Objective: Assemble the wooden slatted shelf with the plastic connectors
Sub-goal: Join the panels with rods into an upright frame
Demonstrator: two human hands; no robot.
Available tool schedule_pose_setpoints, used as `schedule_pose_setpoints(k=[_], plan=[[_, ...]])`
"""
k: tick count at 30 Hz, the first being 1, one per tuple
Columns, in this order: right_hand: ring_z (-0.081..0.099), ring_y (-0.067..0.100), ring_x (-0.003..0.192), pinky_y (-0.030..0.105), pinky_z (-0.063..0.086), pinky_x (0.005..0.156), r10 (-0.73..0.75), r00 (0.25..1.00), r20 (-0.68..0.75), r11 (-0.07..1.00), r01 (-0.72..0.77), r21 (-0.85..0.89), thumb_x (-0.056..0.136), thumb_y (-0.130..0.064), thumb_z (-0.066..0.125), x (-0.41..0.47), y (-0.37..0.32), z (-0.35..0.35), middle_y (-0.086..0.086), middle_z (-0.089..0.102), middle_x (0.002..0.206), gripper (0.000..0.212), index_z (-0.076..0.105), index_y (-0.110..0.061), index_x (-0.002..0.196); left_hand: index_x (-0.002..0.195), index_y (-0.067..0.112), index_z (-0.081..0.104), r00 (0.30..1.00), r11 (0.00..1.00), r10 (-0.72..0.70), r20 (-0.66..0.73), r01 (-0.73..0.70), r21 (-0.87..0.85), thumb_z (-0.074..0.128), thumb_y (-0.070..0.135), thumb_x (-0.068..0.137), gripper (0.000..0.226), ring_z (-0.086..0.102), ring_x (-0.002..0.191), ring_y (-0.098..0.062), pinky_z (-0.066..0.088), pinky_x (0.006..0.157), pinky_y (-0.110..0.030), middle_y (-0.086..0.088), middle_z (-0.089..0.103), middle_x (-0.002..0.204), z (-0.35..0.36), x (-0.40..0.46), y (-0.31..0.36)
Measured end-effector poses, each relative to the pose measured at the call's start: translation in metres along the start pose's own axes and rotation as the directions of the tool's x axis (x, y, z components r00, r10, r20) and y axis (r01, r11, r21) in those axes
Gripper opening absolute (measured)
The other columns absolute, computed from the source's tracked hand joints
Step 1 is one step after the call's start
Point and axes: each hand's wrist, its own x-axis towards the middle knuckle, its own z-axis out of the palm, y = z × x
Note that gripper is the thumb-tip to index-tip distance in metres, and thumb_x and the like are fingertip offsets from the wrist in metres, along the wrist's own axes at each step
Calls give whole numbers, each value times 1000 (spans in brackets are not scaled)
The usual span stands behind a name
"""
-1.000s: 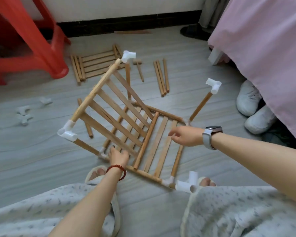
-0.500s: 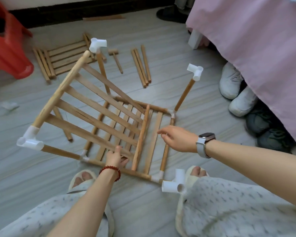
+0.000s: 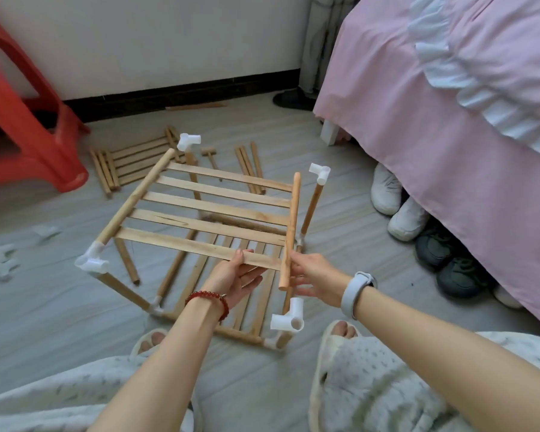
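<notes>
A wooden slatted panel (image 3: 212, 210) is held roughly level above the lower slatted panel (image 3: 250, 307) lying on the floor. My left hand (image 3: 237, 279) supports the panel's nearest slat from below, thumb on top. My right hand (image 3: 315, 275) grips the near end of the panel's right round rail (image 3: 290, 229), whose end is bare. White plastic connectors sit at the near-left corner (image 3: 91, 260), the far-left post top (image 3: 188, 141), the far-right post top (image 3: 320, 173) and the near-right post (image 3: 289, 321).
Another slatted panel (image 3: 134, 160) and loose wooden sticks (image 3: 250, 165) lie on the floor behind. Spare white connectors (image 3: 0, 260) lie at left. A red plastic stool (image 3: 22, 120) stands far left; a pink-covered bed (image 3: 449, 151) with shoes (image 3: 399, 207) beneath is right.
The upper panel swung from a steep tilt down to nearly level. My left hand rose from the floor frame to the nearest slat; my right hand took hold of the right rail's end.
</notes>
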Motion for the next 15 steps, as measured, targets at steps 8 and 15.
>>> schedule_pose_setpoints(k=[8,15], plan=[[52,14,66,32,41,77,-41,993,109,995,50,-84,96,-18,50,1,-18,-5,3,53,69,15,52,-13,82,116,12,53,997,847,-67,-43,79,525,36,35,101,32,59,105,-19,41,96,-37,0,66,110,19,-41,-2],[52,14,67,22,36,54,-88,989,117,990,101,-102,94,-17,55,11,-21,-11,2,52,69,9,53,-12,86,85,17,54,977,-22,201,76,-73,997,46,62,86,46,57,71,-17,42,60,-28,1,59,78,62,-81,-50]])
